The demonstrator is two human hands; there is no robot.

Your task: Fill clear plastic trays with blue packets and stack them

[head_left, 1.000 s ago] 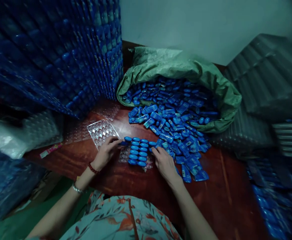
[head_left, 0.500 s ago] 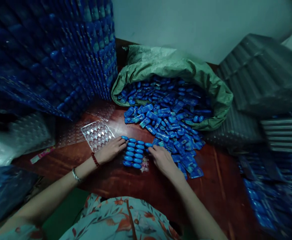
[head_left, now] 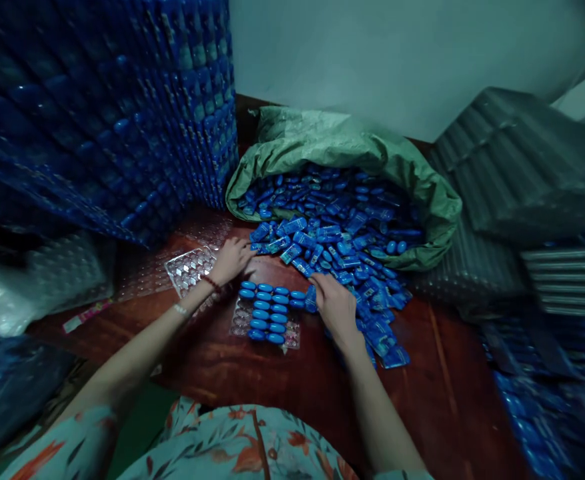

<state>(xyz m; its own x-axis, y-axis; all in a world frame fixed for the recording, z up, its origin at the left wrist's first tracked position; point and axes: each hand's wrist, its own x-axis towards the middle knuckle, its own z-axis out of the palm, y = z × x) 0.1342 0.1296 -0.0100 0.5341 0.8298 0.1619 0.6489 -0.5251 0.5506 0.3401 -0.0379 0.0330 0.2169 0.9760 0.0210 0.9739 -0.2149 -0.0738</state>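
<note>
Blue pieces spill from the green sack beside our clear tray, keeping stock within reach. Our left hand, fingers curled, has moved up from the tray's edge to the pile; whether it grips anything, we cannot tell. Our right hand pinches one piece at the tray's corner.

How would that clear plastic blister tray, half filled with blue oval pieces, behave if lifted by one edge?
The clear plastic blister tray looks thin and glossy, so it would probably flex or sag. The blue oval pieces sit in open pockets, so tilting could spill them. On the polished wooden table it would likely slide easily.
</note>
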